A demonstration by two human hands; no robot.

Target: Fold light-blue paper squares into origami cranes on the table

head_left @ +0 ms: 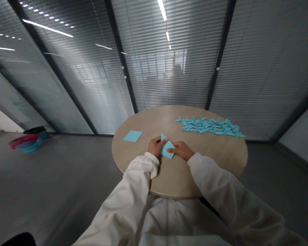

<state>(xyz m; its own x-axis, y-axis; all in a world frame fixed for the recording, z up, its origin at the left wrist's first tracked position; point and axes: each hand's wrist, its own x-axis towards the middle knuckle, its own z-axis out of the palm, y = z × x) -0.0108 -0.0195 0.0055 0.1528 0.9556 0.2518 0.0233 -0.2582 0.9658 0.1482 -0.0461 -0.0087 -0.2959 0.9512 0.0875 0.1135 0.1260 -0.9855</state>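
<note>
Between my two hands is a light blue sheet of origami paper point(167, 147), folded into a triangle, just above the round table. My left hand point(156, 146) pinches its left side, the thumb lying near the upper edge. On the other side my right hand point(182, 150) grips the right part, thumb on the front and fingers behind. Flat on the table to the left lies a blue paper square point(132, 136). Several folded blue paper cranes point(207, 125) stand in rows at the back right.
The round wooden table point(177, 184) has its near edge close to my body. Glass partitions with blinds point(169, 82) rise behind it. On the floor at the far left are a blue basket with a red bag point(28, 143) and a dark-topped bin point(38, 132).
</note>
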